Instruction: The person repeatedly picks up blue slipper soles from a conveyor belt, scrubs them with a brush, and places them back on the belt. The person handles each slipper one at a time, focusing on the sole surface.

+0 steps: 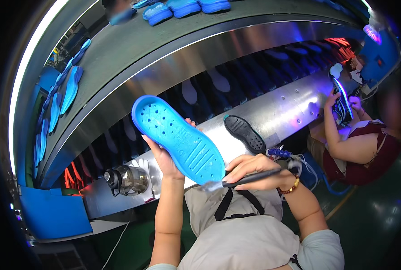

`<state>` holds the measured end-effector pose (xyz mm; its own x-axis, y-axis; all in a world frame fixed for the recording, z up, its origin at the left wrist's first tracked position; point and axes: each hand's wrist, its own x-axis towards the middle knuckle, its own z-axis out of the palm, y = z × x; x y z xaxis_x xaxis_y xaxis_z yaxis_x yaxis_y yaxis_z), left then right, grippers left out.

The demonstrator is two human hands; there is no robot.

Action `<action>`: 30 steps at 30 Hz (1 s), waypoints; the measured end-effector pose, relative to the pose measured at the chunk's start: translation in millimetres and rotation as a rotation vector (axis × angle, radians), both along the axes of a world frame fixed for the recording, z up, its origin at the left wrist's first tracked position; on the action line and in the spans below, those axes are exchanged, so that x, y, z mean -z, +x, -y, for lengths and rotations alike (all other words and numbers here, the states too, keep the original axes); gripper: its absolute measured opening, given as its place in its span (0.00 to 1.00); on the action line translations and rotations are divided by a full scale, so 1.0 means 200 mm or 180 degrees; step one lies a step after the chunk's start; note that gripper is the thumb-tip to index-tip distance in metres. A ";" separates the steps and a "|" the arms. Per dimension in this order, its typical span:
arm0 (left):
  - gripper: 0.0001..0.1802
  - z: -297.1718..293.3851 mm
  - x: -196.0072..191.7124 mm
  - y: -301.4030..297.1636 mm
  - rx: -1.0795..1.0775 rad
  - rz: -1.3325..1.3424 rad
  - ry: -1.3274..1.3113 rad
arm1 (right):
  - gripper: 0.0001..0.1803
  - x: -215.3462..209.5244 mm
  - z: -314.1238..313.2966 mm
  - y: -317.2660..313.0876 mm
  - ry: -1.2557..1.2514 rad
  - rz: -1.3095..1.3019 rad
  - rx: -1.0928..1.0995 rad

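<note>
My left hand (166,158) holds a bright blue shoe sole (178,139) from beneath and along its edge, thumb on the near side and fingertips showing past the far side. The sole is tilted, its inner face turned up with round holes at one end and ridged bars at the other. In my right hand (256,168) is a brush (245,179) with a dark handle. Its pale bristles touch or sit right beside the sole's near end; which one I cannot tell. Beyond my right hand, a black sole (245,134) lies on the metal ledge (295,105).
A dark-lidded clear bottle (131,180) stands on the ledge at left. Several blue soles (184,8) rest on the upper conveyor belt (119,58). Beneath it, more soles (219,81) lie in a dark slot. Cables (306,166) hang at right, near a seated co-worker (358,144).
</note>
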<state>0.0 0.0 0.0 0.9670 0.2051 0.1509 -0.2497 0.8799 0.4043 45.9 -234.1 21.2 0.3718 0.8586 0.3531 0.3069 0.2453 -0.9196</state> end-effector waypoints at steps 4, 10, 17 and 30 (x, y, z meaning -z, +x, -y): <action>0.44 0.04 -0.11 0.00 -0.0071 -0.0306 0.0028 | 0.09 0.06 -0.02 -0.01 0.0343 -0.1571 0.0441; 0.37 0.26 -0.09 -0.12 -0.0271 -0.0350 -0.0001 | 0.09 0.00 -0.13 -0.16 0.0447 -0.1319 0.1090; 0.36 0.18 -0.03 -0.08 -0.0162 -0.0423 0.0093 | 0.10 -0.06 -0.13 -0.14 0.0376 0.0175 0.1229; 0.23 0.06 -0.02 -0.02 0.0020 -0.0683 0.0045 | 0.09 -0.13 -0.09 -0.03 0.0193 0.0820 0.0460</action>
